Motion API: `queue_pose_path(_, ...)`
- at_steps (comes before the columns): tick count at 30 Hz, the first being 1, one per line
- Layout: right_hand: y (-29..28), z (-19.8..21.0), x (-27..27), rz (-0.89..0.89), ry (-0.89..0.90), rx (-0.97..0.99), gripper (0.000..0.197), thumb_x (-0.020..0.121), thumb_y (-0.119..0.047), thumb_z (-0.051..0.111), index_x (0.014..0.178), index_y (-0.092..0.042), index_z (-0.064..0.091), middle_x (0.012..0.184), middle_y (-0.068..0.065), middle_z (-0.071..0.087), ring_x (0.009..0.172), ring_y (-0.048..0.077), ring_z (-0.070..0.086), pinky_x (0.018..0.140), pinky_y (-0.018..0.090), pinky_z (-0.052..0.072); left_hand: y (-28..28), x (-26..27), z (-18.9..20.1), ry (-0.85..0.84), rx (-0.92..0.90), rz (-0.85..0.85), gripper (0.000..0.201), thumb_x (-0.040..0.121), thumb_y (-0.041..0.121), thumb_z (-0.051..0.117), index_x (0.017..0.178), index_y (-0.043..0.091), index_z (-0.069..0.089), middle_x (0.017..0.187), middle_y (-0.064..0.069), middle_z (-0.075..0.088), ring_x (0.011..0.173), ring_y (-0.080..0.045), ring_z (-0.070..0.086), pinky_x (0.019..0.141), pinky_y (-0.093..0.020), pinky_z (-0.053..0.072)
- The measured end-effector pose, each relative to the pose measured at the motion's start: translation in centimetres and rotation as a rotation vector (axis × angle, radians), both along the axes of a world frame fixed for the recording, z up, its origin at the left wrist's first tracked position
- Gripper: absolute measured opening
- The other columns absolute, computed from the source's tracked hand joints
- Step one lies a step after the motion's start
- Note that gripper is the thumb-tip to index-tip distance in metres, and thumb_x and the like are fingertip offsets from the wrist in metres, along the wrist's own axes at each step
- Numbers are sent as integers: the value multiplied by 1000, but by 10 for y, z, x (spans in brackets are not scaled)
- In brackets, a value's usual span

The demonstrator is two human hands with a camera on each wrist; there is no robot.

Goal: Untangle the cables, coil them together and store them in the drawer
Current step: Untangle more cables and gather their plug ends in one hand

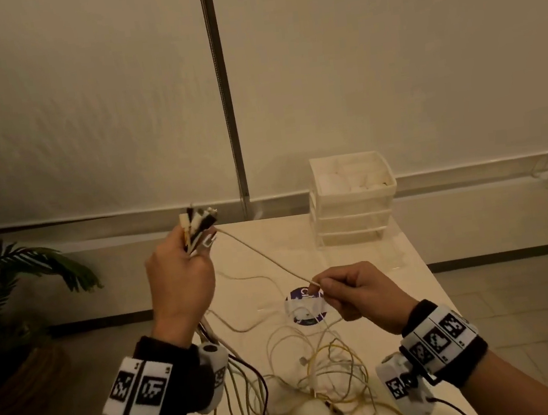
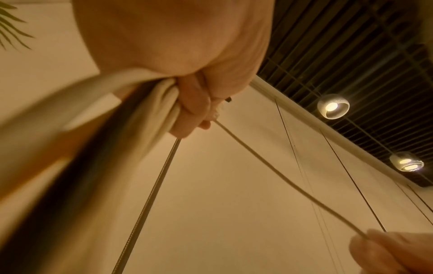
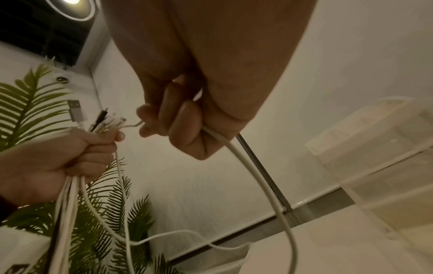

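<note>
My left hand (image 1: 183, 270) is raised above the table's left edge and grips a bundle of cable ends (image 1: 199, 225), white, yellow and black plugs sticking up from the fist. One pale cable (image 1: 265, 256) runs taut from that fist to my right hand (image 1: 352, 292), which pinches it between thumb and forefinger above the table's middle. In the right wrist view the right hand (image 3: 178, 128) curls round the white cable (image 3: 253, 166), and the left hand (image 3: 58, 161) holds the plugs (image 3: 105, 120). Loose tangled cables (image 1: 320, 374), yellow, white and dark, lie on the table below.
A white plastic drawer unit (image 1: 351, 198) stands at the table's far right, its drawers closed. A round purple sticker (image 1: 305, 307) marks the cream table (image 1: 393, 261). A potted palm (image 1: 10, 291) stands on the floor to the left.
</note>
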State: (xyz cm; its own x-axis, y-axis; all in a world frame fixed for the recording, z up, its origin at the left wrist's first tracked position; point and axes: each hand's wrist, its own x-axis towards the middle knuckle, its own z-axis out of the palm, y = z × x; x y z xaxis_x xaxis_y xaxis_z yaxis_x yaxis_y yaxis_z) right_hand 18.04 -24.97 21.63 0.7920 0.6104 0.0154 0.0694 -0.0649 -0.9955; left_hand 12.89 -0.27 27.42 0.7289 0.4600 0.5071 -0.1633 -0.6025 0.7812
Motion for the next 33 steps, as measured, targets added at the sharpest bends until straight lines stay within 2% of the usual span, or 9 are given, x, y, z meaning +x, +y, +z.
queue_pose_path(6, -9, -14, -5, -53, -111, -81, 26, 96, -25, 52, 85, -11, 70, 57, 1, 45, 55, 17, 37, 55, 23, 33, 21, -3, 1, -40, -196, 82, 15, 93, 33, 60, 78, 34, 62, 73, -1, 59, 66, -25, 53, 61, -49, 50)
queue_pose_path(10, -20, -29, -14, -45, -69, -114, 27, 96, -22, 52, 79, -11, 70, 60, 3, 46, 55, 14, 40, 54, 21, 35, 34, -12, 7, -99, -327, 137, 14, 85, 49, 56, 84, 37, 65, 92, -19, 65, 86, -47, 61, 73, -61, 52)
queue_pose_path(12, -26, -43, -20, -78, -13, -145, 28, 98, -15, 50, 79, -10, 69, 59, 3, 43, 55, 15, 39, 54, 24, 34, 38, -16, 9, -137, -381, 134, 20, 83, 59, 56, 84, 41, 64, 92, -15, 65, 91, -47, 62, 75, -55, 53)
queue_pose_path(15, -29, -59, -28, -136, 47, -169, 27, 98, -12, 50, 80, -4, 68, 58, 6, 40, 54, 17, 34, 53, 26, 31, 27, -23, 15, -164, -347, 10, 41, 73, 78, 55, 83, 39, 62, 71, 1, 53, 64, -31, 48, 63, -44, 43)
queue_pose_path(22, -30, -75, -61, -167, 13, -195, 37, 99, -17, 49, 64, -19, 61, 56, 3, 44, 54, 18, 37, 53, 28, 34, 10, -38, 34, -291, -420, -19, 17, 95, 43, 55, 81, 36, 61, 63, 10, 52, 48, -11, 38, 47, -33, 35)
queue_pose_path(26, -26, -75, -77, -238, 84, -33, 35, 98, -22, 49, 65, -13, 55, 54, -1, 32, 52, 17, 27, 52, 30, 26, 4, -41, 30, -142, -160, -24, 18, 92, 47, 56, 109, 41, 61, 83, 9, 56, 71, -16, 53, 67, -43, 54)
queue_pose_path(29, -21, -52, -77, -236, 61, 30, 34, 98, -20, 49, 66, -8, 54, 54, 0, 30, 51, 15, 26, 51, 28, 25, -8, -52, 31, -102, 28, 74, 55, 97, 20, 55, 148, 33, 36, 92, 28, 49, 74, 9, 53, 68, -2, 45)
queue_pose_path(31, -21, -33, -76, -227, 37, 51, 35, 97, -23, 50, 67, -6, 53, 54, 2, 30, 51, 15, 25, 51, 27, 25, -22, -61, 31, -81, 131, 39, 65, 96, 15, 54, 151, 34, 26, 87, 27, 47, 67, 8, 49, 60, -4, 41)
queue_pose_path(33, -20, -16, -78, -217, 17, 71, 36, 96, -26, 51, 67, -5, 53, 54, 2, 31, 50, 14, 25, 49, 24, 26, -35, -63, 23, 3, 172, -110, 51, 94, 6, 56, 139, 29, 48, 80, 20, 54, 64, 8, 55, 56, -8, 42)
